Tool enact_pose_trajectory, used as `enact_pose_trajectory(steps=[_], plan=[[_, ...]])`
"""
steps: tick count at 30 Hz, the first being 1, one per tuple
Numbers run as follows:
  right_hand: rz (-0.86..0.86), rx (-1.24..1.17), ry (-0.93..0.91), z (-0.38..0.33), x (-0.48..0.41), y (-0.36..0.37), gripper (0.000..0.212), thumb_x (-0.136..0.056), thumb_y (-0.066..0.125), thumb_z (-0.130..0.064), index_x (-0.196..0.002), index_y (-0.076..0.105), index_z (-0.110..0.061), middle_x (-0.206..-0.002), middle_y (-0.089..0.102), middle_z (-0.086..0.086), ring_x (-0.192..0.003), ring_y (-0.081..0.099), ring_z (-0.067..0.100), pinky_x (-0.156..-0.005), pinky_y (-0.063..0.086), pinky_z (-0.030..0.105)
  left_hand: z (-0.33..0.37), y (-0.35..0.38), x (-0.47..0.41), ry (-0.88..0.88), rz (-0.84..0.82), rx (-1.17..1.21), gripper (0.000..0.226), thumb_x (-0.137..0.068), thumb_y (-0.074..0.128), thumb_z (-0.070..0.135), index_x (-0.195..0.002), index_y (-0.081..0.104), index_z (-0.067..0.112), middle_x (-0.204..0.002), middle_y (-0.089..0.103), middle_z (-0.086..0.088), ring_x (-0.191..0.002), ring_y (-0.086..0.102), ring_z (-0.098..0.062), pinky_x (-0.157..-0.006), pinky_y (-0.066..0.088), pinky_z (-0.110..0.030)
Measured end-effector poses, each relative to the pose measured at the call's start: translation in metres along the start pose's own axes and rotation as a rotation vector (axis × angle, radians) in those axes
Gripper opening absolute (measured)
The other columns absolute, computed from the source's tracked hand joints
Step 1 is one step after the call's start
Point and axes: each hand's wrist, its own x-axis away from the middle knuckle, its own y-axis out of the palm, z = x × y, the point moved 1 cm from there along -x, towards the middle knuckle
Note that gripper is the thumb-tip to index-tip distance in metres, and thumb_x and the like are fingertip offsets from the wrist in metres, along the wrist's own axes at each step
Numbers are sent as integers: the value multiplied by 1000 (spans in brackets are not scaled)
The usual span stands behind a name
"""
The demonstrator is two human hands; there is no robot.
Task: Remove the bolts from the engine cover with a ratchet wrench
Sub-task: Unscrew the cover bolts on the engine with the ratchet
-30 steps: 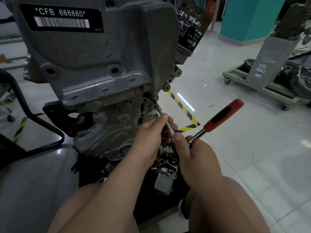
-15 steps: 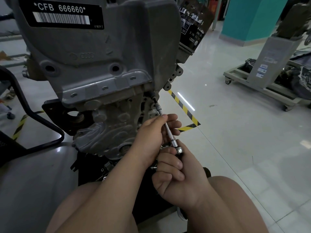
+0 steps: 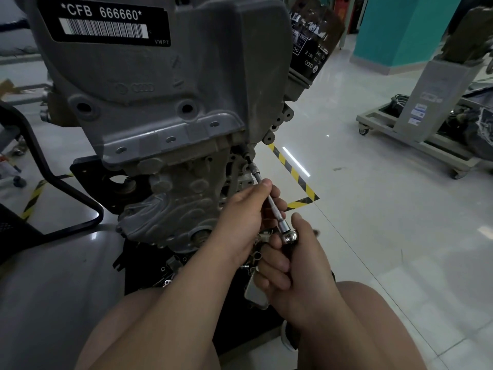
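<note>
A grey engine cover (image 3: 165, 84) with a black barcode label fills the upper left. A ratchet wrench with a long chrome extension bar (image 3: 269, 198) runs from a bolt (image 3: 244, 150) under the cover's lower right corner down to the ratchet head (image 3: 290, 235). My left hand (image 3: 245, 214) pinches the extension bar near its middle. My right hand (image 3: 296, 268) grips the wrench handle, which points down and is hidden in my fist.
A black oil filter (image 3: 312, 41) sticks out at the cover's right. Loose metal parts (image 3: 256, 292) lie on the black stand below. A black chair frame (image 3: 48, 166) is at left, a wheeled equipment cart (image 3: 426, 129) at right, yellow-black floor tape (image 3: 293, 172) beyond.
My right hand has swung the wrench handle from pointing up-right, with its orange grip showing, down toward me; the grip is now hidden in my fist. My left hand stays on the extension bar.
</note>
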Motion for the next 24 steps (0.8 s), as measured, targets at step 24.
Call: enact_pose_trajectory(steps=[24], plan=[[21,97,-13,-13,-5,-10,66,-94,36,-62,-47,48,-17,-39,26,-2,-29,21,12,-37,31,25,-3,-2,-4,13,-36,-15,37,-102,41,26,-82,71,18,-73,72,0,-59,63,-11,-61,46,-27]])
